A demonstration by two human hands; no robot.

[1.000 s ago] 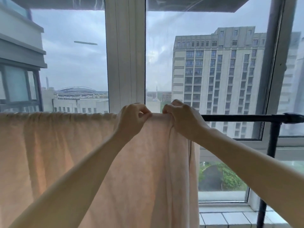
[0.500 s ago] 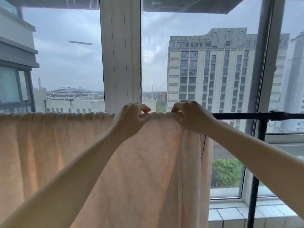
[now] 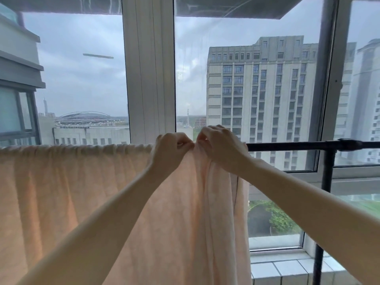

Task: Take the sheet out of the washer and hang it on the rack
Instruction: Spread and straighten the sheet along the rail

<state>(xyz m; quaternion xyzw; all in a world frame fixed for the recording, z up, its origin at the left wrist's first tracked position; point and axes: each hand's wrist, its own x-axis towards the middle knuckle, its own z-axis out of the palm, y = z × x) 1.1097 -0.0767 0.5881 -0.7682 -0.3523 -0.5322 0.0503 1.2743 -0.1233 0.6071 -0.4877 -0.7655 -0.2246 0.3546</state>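
A pale peach sheet [image 3: 82, 202] hangs over the black top bar of the rack [image 3: 292, 146], gathered in small folds along the bar from the left edge to the middle. My left hand [image 3: 168, 153] pinches the sheet's top fold at the bar. Right beside it, my right hand [image 3: 222, 148] grips the bunched right end of the sheet on the bar. The two hands nearly touch. To their right the bar is bare. The washer is out of view.
The rack's black upright post [image 3: 327, 202] stands at the right, in front of a tiled sill [image 3: 287, 270]. Directly behind the rack is a large window with a white frame [image 3: 148, 79]; buildings show through the glass.
My right hand had slid right along the bar with the sheet's end, then came back left. It now sits close against my left hand, which stayed in place.
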